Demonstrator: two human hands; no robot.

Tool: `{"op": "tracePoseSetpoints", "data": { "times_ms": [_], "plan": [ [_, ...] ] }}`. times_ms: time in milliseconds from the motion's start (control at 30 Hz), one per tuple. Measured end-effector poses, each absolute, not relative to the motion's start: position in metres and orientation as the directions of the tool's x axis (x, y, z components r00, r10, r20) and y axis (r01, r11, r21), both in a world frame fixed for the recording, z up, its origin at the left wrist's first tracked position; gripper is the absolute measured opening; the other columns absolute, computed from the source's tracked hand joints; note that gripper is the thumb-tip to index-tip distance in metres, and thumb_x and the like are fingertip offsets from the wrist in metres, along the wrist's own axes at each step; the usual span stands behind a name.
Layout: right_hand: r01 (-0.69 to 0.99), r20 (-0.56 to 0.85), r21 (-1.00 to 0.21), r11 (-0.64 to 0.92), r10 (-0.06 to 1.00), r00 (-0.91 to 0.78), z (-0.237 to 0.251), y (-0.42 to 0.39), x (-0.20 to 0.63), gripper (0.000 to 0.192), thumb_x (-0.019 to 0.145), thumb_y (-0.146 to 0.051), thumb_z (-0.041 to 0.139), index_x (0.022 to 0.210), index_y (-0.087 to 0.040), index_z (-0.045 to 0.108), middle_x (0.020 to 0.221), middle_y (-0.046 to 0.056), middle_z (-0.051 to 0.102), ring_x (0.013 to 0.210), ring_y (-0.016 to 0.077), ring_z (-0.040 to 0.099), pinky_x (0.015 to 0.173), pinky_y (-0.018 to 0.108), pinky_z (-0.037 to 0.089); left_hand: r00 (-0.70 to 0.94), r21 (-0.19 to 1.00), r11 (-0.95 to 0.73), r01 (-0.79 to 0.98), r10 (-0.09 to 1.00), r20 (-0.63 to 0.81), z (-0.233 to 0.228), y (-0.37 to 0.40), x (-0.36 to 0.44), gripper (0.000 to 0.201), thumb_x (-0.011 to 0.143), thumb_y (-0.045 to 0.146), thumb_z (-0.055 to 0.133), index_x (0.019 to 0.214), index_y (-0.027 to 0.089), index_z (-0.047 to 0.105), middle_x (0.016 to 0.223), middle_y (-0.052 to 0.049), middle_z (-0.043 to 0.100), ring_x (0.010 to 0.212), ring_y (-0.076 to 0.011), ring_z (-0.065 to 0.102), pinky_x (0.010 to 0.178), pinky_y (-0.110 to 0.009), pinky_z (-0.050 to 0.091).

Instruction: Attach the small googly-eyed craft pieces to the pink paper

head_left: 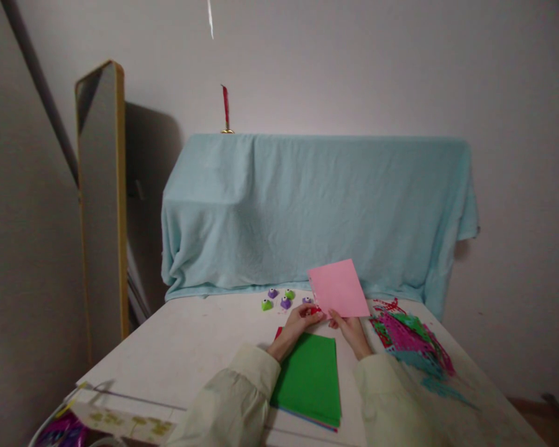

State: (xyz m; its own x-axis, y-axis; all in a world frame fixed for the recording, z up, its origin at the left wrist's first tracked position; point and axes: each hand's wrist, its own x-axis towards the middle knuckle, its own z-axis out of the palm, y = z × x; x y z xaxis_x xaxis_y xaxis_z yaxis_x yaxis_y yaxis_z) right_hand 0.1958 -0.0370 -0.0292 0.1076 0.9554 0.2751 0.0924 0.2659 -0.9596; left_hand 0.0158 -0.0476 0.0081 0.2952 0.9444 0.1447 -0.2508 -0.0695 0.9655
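Holding a pink paper sheet [339,288] above the table [190,347], right hand [351,329] gripping its lower edge, left hand [298,321] pinching a red punch [315,308] at its corner; punched sheets [410,341] lying piled right, green stack [310,379] waiting unpunched.

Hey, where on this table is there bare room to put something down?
Bare tabletop lies left of the green paper stack, up to the small punches. Crowded: the right side under the cut paper pile, and the middle, where both hands hold the pink sheet.
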Motion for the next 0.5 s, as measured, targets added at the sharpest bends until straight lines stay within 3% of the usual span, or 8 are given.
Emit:
{"op": "tracePoseSetpoints", "data": {
  "times_ms": [500],
  "plan": [
    [0.098, 0.280, -0.958, 0.269, 0.954, 0.109, -0.0333, -0.0341, 0.1977, 0.045, 0.064, -0.063, 0.065, 0.064, -0.018, 0.062, 0.055, 0.008, 0.062, 0.051, 0.0204, 0.057, 0.053, 0.031, 0.046, 0.320, 0.962, -0.135, -0.238, 0.924, 0.209, 0.0006, -0.0467, 0.0142, 0.046, 0.060, 0.034, 0.079, 0.100, 0.015, 0.065, 0.094, -0.007, 0.065, 0.079, -0.0153, 0.057, 0.075, -0.026, 0.041]
  ]
}}
